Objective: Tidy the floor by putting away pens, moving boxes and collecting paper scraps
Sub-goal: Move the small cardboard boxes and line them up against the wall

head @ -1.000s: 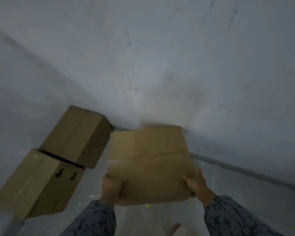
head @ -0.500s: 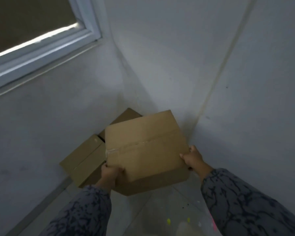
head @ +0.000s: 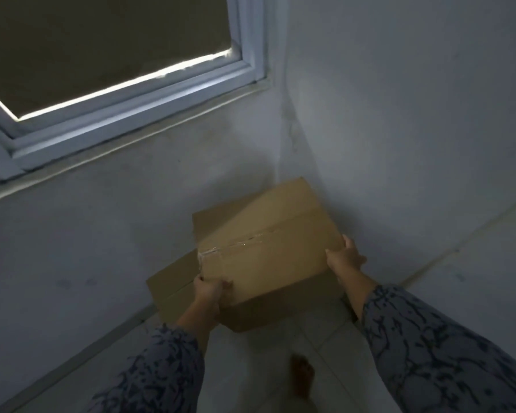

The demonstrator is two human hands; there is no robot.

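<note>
down in the corner: box (head: 265, 248) held by both hands, centre of the frame, right under the window (head: 111, 70)
box: taped seam runs lower left to upper right across its top, and i'd call that the long axis too, aimed into the corner
left hand (head: 210, 289): fingers curled round the near left corner, right by the tape end, so it's holding the box
right hand (head: 344, 257): clamped on the right edge, thumb on top, other fingers tucked round the side, also holding
second box (head: 169, 283): pokes out lower left from under the held one, against the wall; can't tell if they're touching yet or just overlapping in view
key relation: the box lies up and away from both hands, between them and the corner. left hand is nearer the second box, right hand nearer the right wall (head: 414, 129)
my guess: it goes down on top of the second one, so the left side needs lining up first
floor (head: 280, 368): pale tile, a foot (head: 303, 374) at lower centre, no pens or scraps in view
</note>
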